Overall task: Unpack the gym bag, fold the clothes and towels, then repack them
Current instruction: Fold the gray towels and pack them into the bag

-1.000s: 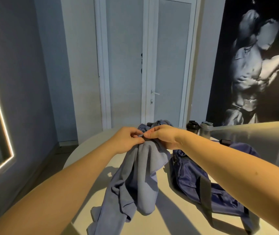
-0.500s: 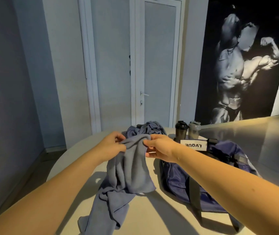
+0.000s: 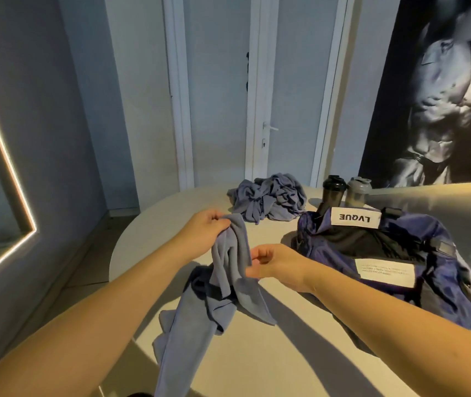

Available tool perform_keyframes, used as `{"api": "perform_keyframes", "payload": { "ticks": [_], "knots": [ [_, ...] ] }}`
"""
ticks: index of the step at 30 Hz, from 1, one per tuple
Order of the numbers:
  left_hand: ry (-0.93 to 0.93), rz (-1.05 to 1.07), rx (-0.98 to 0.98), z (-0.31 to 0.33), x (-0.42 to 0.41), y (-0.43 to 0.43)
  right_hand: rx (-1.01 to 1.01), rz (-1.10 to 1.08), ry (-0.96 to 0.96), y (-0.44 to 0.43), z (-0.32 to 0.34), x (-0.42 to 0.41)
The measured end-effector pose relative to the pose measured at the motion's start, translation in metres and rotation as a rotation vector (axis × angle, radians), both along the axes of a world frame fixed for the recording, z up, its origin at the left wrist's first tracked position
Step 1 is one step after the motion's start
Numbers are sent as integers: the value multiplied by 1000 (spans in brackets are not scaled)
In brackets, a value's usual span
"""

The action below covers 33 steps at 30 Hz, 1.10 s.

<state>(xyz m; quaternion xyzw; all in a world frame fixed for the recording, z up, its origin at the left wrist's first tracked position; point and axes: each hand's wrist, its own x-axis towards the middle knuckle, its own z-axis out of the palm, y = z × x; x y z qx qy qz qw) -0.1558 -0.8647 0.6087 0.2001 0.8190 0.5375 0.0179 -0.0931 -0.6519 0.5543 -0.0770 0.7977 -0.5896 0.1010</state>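
The left hand [image 3: 205, 233] grips the bunched top of a grey-blue towel [image 3: 228, 270], held above the pale table [image 3: 286, 353]. The right hand [image 3: 274, 265], at 4 o'clock from the left, pinches the towel's edge lower down. The cloth hangs onto the table and trails off toward 7 o'clock. At 3 o'clock from the towel lies the open navy bag [image 3: 443, 282] with a white label [image 3: 354, 219]. A crumpled pile [image 3: 268, 200] sits at 12 o'clock, two shakers [image 3: 333, 190] at 1 o'clock, just behind the bag.
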Motion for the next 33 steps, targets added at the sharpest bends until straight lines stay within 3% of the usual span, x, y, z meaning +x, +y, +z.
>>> {"api": "perform_keyframes", "payload": {
  "ticks": [4,8,11,18,24,33],
  "knots": [
    [18,44,43,11,-1,-7,366,40,-32,5,-37,6],
    [80,112,31,27,-9,-17,473,-52,-110,14,-46,3],
    [170,152,-35,40,-22,-32,365,-176,-130,27,-26,-9],
    [313,327,-159,97,-50,-74,-168,-391,9,37,96,-41],
    [448,435,-99,168,-51,-99,-209,-477,324,18,210,-44],
    [681,468,26,301,-17,-98,-368,-585,549,-4,351,-7]
  ]
}}
